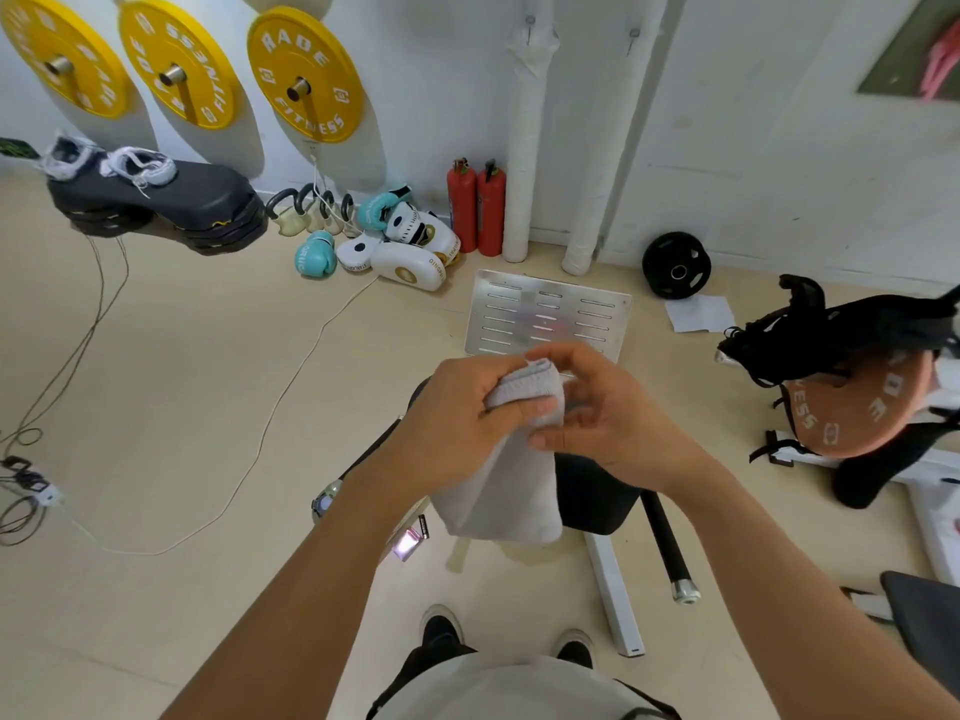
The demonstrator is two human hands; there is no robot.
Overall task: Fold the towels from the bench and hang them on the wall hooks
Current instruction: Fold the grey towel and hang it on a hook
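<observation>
I see both hands raised in front of me over the floor, holding a pale grey towel point(511, 459) between them. My left hand point(457, 423) grips the towel near its top, thumb laid across the cloth and fingers curled round behind it. My right hand point(608, 407) is at the folded top edge, fingers bent and pinching the fabric there. The towel hangs down from the hands in a long folded strip, its lower end loose just above the dark padded table point(597, 493). On the white wall ahead, two small metal hooks point(530, 26) sit high up, well apart from the towel. Further off I make out three yellow weight plates point(306, 75) on the wall, two red fire extinguishers point(478, 207) standing side by side, and boxing gloves point(410, 241) lying on the floor.
</observation>
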